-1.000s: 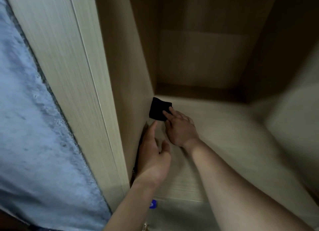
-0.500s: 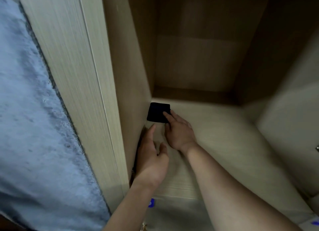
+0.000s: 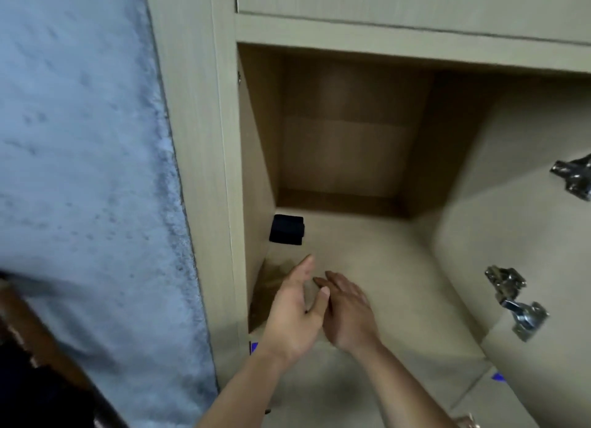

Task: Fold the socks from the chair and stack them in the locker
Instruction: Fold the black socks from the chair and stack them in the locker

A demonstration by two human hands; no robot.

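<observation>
I see the folded black socks on the locker floor, back-left corner, touching or just beside the left side wall. Soft knit bundle, roughly square, looks like 2+ layers stacked. No logo or print I can read on it.

L hand and R hand both over the floor near the front opening, side by side, L thumb overlapping the R fingers. Both w/ fingers straight and relaxed, gripping nothing. Socks well apart from both hands, nothing touching them.

Locker: pale wood-grain laminate, matte, flat panels; back panel darker brown in shadow. Dark triangular shadow or stain on the floor by the left wall, just left of L hand, can't tell which.

Right side: open door w/ 2 shiny metal hinges, upper hinge, lower hinge, chrome-like, blurred. Small blue markers at the front edge, left one and right one; too small to read any writing.

Left of locker: blue-grey mottled wall, rough texture.
</observation>
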